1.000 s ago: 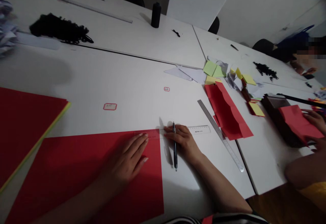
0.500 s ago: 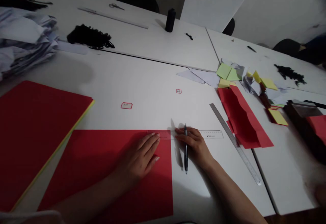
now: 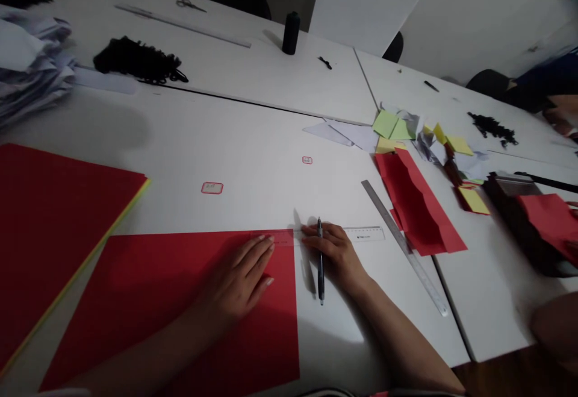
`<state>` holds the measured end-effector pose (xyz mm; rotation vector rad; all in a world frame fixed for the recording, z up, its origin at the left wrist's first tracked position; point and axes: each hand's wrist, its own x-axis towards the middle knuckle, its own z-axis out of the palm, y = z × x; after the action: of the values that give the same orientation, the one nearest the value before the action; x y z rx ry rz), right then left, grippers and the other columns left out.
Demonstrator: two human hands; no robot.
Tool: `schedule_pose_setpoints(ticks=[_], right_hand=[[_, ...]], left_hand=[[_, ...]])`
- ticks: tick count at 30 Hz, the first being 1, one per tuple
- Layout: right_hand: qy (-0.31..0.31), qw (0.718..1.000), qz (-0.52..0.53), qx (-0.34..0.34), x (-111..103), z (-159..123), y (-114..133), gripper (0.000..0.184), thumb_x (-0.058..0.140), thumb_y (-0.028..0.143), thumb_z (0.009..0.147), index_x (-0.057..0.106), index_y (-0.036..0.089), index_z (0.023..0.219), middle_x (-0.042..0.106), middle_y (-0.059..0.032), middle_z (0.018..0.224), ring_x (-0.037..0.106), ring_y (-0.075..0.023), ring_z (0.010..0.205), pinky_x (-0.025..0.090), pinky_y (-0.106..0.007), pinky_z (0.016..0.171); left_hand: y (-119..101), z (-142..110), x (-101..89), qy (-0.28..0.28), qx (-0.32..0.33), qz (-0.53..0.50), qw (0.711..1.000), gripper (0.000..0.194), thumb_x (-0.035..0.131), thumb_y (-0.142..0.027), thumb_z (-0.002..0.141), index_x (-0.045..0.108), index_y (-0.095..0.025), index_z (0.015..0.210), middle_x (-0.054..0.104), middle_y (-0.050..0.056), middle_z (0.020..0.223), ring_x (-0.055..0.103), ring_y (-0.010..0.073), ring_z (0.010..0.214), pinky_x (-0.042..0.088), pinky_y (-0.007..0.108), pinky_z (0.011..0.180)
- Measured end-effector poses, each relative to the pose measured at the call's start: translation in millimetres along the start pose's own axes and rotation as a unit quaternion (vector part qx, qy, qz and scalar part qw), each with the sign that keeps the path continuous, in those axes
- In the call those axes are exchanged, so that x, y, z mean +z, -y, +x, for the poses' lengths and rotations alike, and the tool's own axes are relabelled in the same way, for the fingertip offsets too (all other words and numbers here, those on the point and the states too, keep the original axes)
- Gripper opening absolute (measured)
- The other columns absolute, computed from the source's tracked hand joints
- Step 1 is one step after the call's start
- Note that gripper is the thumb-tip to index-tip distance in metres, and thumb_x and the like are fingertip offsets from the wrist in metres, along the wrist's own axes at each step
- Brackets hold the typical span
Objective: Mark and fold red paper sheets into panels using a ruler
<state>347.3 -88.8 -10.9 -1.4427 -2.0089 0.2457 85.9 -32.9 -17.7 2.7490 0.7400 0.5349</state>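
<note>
The left hand (image 3: 244, 276) lies flat, fingers together, on the red sheet (image 3: 198, 318) and the clear ruler (image 3: 368, 234) — which overlaps the sheet's top corner. The right hand (image 3: 336, 255) holds a pen (image 3: 320, 264) (tip pointing away) — its fingers touching the ruler.

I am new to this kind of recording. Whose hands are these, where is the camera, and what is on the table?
There is no robot: a person works with bare hands, seen from one camera worn on the head, looking forward and down. The left hand lies flat on a red sheet, fingertips at a clear ruler. The right hand holds a pen. Around them, the white table holds a grey ruler, stacked red sheets and folded red paper.
</note>
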Motion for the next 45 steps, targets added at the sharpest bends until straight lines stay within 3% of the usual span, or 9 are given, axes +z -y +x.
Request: schedule_pose_setpoints(ticks=[12, 24, 29, 32, 35, 38, 41, 45], right_hand=[[-0.005, 1.0, -0.009, -0.003, -1.6, 3.9, 2.2, 0.027, 0.056, 0.012, 0.092, 0.062, 0.028, 0.112, 0.068, -0.0022, 0.121, 0.06, -0.0211, 0.113, 0.052, -0.046, 0.091], [-0.011, 1.0, 0.006, 0.004, -0.7, 3.8, 2.7, 0.03, 0.057, 0.011, 0.09, 0.065, 0.029, 0.112, 0.07, -0.0036, 0.117, 0.061, -0.0227, 0.111, 0.053, -0.047, 0.092], [-0.066, 0.985, 0.13, 0.094, -15.1, 12.5, 19.7, 0.024, 0.055, 0.025, 0.093, 0.065, 0.026, 0.114, 0.071, -0.0069, 0.111, 0.067, -0.0226, 0.102, 0.056, -0.042, 0.086], [-0.039, 0.959, 0.235, 0.152, -20.8, 32.2, 32.2, 0.027, 0.054, 0.036, 0.094, 0.066, 0.025, 0.115, 0.074, -0.0057, 0.1, 0.07, -0.0202, 0.089, 0.057, -0.036, 0.08], [-0.001, 0.937, 0.3, 0.178, -7.5, 63.8, 39.1, 0.025, 0.058, 0.042, 0.091, 0.072, 0.021, 0.093, 0.073, -0.0051, 0.084, 0.069, -0.0186, 0.08, 0.056, -0.032, 0.073], [0.025, 0.905, 0.37, 0.211, 20.3, 94.9, 40.1, 0.026, 0.063, 0.044, 0.085, 0.066, 0.019, 0.085, 0.067, -0.0006, 0.067, 0.064, -0.014, 0.061, 0.052, -0.026, 0.058], [0.066, 0.905, 0.373, 0.193, 43.8, 112.4, 37.4, 0.024, 0.069, 0.042, 0.079, 0.062, 0.019, 0.079, 0.064, 0.0008, 0.067, 0.059, -0.0117, 0.059, 0.047, -0.024, 0.056], [0.077, 0.908, 0.374, 0.175, 53.3, 113.4, 32.0, 0.025, 0.07, 0.039, 0.077, 0.054, 0.02, 0.075, 0.057, 0.0042, 0.063, 0.05, -0.0096, 0.055, 0.04, -0.022, 0.051]], left_hand=[[3.1, 0.9, 1.5, -0.015, 0.016, 0.015, 1.0, 0.063, 0.046, -0.032, 0.097, 0.02, -0.02, 0.153, 0.046, 0.008, 0.147, 0.043, 0.0241, 0.134, 0.041, 0.038, 0.108], [2.3, 0.3, 2.7, -0.006, 0.002, -0.012, 1.0, 0.059, 0.045, -0.032, 0.097, 0.027, -0.02, 0.151, 0.046, 0.008, 0.147, 0.042, 0.0238, 0.135, 0.041, 0.037, 0.11], [-0.6, -0.3, 2.6, -0.006, 0.002, 0.012, 1.0, 0.055, 0.044, -0.031, 0.098, 0.031, -0.017, 0.149, 0.047, 0.009, 0.146, 0.042, 0.0245, 0.135, 0.042, 0.039, 0.108], [-1.5, -1.0, 3.0, -0.004, 0.002, 0.02, 1.0, 0.051, 0.044, -0.03, 0.098, 0.037, -0.015, 0.145, 0.047, 0.01, 0.146, 0.042, 0.0247, 0.135, 0.041, 0.039, 0.109], [-1.4, -1.5, 4.4, -0.011, 0.011, 0.032, 0.999, 0.048, 0.043, -0.032, 0.097, 0.044, -0.011, 0.14, 0.049, 0.012, 0.144, 0.043, 0.026, 0.134, 0.041, 0.04, 0.109], [-1.8, -1.0, 4.5, -0.009, 0.011, 0.047, 0.999, 0.046, 0.042, -0.033, 0.097, 0.048, -0.009, 0.136, 0.051, 0.013, 0.141, 0.045, 0.0263, 0.132, 0.042, 0.039, 0.108], [-3.3, -0.1, 2.3, 0.002, 0.006, 0.052, 0.999, 0.045, 0.043, -0.033, 0.097, 0.05, -0.009, 0.134, 0.052, 0.013, 0.141, 0.046, 0.0258, 0.131, 0.041, 0.038, 0.109], [-5.4, 0.2, -0.5, 0.006, -0.003, 0.038, 0.999, 0.044, 0.042, -0.033, 0.097, 0.051, -0.009, 0.133, 0.052, 0.013, 0.14, 0.046, 0.0255, 0.131, 0.041, 0.037, 0.109]])
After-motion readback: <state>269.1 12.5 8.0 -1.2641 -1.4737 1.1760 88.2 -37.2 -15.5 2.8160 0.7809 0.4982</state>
